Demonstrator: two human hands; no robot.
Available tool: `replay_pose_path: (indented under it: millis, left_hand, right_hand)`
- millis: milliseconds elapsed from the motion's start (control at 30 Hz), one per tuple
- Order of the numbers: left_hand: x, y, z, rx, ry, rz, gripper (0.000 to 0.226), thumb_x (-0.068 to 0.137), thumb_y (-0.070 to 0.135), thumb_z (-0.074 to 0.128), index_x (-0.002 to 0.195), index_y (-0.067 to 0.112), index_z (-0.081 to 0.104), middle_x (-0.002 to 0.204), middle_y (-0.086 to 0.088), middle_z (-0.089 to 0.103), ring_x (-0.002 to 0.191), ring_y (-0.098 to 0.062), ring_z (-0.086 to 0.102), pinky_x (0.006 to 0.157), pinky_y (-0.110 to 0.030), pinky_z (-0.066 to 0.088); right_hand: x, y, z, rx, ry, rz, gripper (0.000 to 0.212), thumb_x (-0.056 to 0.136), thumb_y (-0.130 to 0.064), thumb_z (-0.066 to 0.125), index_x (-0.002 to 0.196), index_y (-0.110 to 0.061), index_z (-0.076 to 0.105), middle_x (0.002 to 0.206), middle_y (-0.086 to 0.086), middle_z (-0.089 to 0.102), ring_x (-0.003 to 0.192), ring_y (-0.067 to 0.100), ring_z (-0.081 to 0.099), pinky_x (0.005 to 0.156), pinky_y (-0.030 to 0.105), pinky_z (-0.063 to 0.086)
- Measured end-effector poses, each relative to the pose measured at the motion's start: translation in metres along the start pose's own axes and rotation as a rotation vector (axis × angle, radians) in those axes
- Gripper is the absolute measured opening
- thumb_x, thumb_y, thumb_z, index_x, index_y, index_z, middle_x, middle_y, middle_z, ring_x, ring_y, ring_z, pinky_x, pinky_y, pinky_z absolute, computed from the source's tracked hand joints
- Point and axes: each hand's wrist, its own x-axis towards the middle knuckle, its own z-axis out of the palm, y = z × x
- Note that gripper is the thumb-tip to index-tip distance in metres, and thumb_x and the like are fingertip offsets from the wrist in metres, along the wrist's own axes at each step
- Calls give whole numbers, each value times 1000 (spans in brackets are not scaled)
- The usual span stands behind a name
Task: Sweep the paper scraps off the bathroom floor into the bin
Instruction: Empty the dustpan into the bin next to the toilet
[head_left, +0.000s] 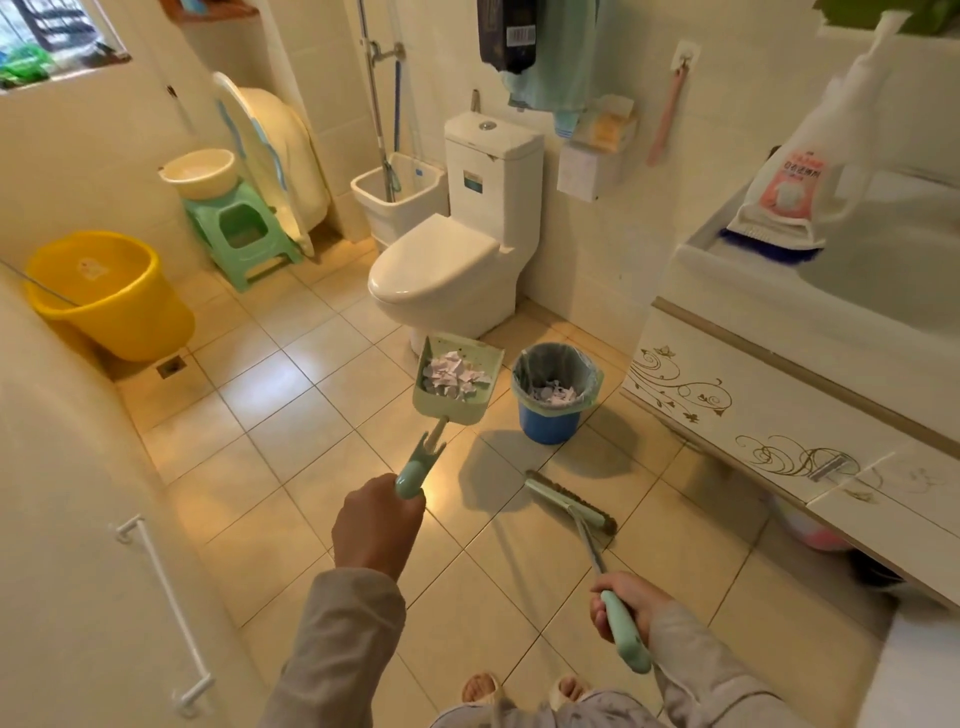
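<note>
My left hand (376, 525) grips the long handle of a pale green dustpan (480, 408), held up off the tiled floor just left of the bin. A heap of white paper scraps (453, 375) lies in the pan. The blue bin (551, 415), lined with a grey-green bag, stands in front of the toilet and holds more scraps (557, 394). My right hand (626, 605) holds the green handle of a broom (571, 503), whose brush head rests on the floor below the bin.
A white toilet (457, 260) stands behind the bin. A vanity cabinet (779, 384) runs along the right. A yellow bucket (109, 296) and green stool (241, 231) sit at the left wall, a mop bucket (397, 200) behind. My feet in slippers (524, 688) show at the bottom.
</note>
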Motion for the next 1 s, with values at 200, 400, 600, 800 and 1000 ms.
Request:
replay_pose_path:
  millis: [200, 400, 600, 800, 1000]
  left_hand:
    - [6, 17, 6, 557, -134, 409, 28, 93, 30, 46, 108, 12, 62, 69, 2, 53, 57, -13, 48, 56, -23, 39]
    - [13, 31, 32, 757, -285, 572, 27, 96, 20, 41, 115, 11, 57, 92, -4, 71, 68, -17, 59, 67, -27, 47]
    - [0, 28, 60, 869, -377, 645, 23, 96, 12, 43, 113, 6, 55, 96, -6, 71, 84, -20, 69, 71, -29, 48]
    - [-20, -9, 78, 1111, -555, 755, 25, 91, 3, 51, 116, 1, 51, 100, -7, 69, 90, -21, 69, 66, -29, 40]
    - [-13, -14, 78, 1129, -545, 760, 23, 91, 7, 54, 113, 2, 53, 90, -8, 67, 90, -22, 69, 66, -30, 39]
  right_hand:
    - [-1, -3, 6, 192, -51, -30, 31, 95, -8, 37, 64, -7, 38, 29, 8, 41, 18, 15, 40, 28, 12, 39]
    - [-5, -4, 7, 290, -70, -35, 32, 95, -8, 37, 63, -8, 37, 29, 7, 43, 18, 14, 41, 29, 10, 39]
    - [-7, 2, 2, 317, -77, -7, 33, 95, -8, 38, 62, -8, 38, 30, 8, 42, 18, 14, 40, 28, 10, 38]
    - [-10, -1, -2, 351, -90, -1, 37, 95, -10, 37, 59, -9, 37, 29, 7, 40, 17, 14, 39, 27, 8, 37]
    - [-8, 0, -3, 361, -83, -2, 37, 95, -10, 37, 59, -9, 37, 30, 6, 40, 18, 13, 39, 27, 8, 36]
